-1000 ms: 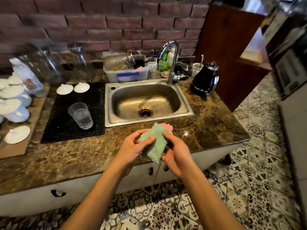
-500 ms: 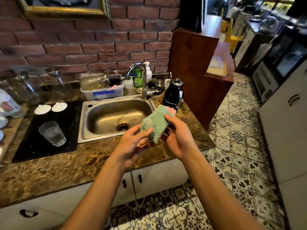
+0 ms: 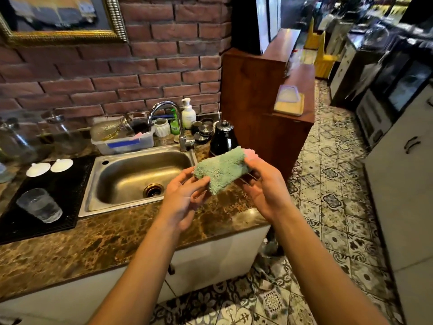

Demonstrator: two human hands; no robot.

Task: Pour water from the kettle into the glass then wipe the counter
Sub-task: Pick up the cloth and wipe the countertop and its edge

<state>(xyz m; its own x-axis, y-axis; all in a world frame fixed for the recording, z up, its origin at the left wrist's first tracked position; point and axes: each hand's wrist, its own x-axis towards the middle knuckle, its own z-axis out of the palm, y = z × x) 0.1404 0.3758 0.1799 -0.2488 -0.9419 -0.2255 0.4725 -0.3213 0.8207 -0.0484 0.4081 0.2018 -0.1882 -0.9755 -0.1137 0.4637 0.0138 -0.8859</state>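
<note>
A folded green cloth (image 3: pixel 221 168) with a pink edge is held up over the brown marble counter (image 3: pixel 117 233), right of the sink. My left hand (image 3: pixel 185 199) pinches its lower left end. My right hand (image 3: pixel 264 186) grips its right end. The black kettle (image 3: pixel 222 138) stands at the back of the counter, just behind the cloth. A clear glass (image 3: pixel 39 205) with water in it sits on the black mat (image 3: pixel 68 184) at the left.
A steel sink (image 3: pixel 131 177) with a chrome tap (image 3: pixel 175 120) lies between mat and kettle. A plastic tub (image 3: pixel 124 141), soap bottles and jars line the brick wall. A wooden cabinet (image 3: pixel 269 109) stands right of the counter. Patterned tile floor and white cupboards lie to the right.
The cloth has been raised and turned from hanging upright to lying nearly level between both hands. The view has swung up and to the right.
</note>
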